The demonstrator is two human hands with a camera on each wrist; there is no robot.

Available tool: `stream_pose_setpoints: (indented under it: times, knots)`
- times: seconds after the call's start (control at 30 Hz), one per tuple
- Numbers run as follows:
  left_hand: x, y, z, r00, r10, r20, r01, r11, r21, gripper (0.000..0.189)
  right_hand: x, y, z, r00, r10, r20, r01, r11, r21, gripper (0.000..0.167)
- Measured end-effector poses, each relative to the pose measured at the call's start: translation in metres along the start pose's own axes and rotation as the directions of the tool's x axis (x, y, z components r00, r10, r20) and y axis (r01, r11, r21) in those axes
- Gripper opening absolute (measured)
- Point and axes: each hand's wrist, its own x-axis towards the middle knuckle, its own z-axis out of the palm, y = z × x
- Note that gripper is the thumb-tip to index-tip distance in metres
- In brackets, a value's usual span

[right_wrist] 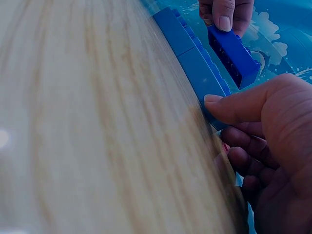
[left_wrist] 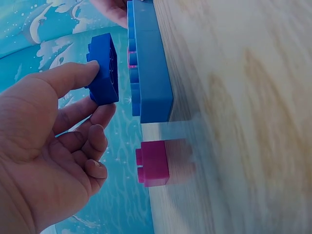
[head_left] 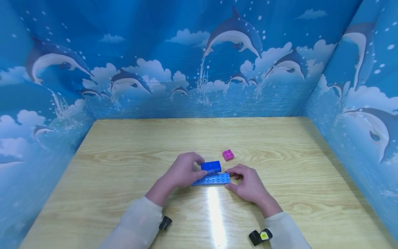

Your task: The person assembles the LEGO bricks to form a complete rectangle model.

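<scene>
Gripping a dark blue brick [head_left: 210, 167] with the left hand [head_left: 183, 170], lower center of frame. With the right hand [head_left: 249, 183], pinching a light blue brick row [head_left: 217, 178].

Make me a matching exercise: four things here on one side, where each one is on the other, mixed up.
Things
1. dark blue brick
2. row of light blue bricks
3. pink brick in the head view
4. dolphin backdrop

Places
A. beyond the far edge of the table
B. pinched at one end by the right hand
C. held in the left hand
D. lying past the right hand, untouched

Pairs: 1-C, 2-B, 3-D, 4-A
</scene>
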Motion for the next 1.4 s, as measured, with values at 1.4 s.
stream_pose_setpoints:
  times: [1.4]
  knots:
    - [-0.015,-0.009,0.014,0.996,0.094,0.011,-0.094,0.995,0.022,0.037,0.005,-0.016,0.001,0.998,-0.064,-0.013,0.065,0.997,0.044,0.047]
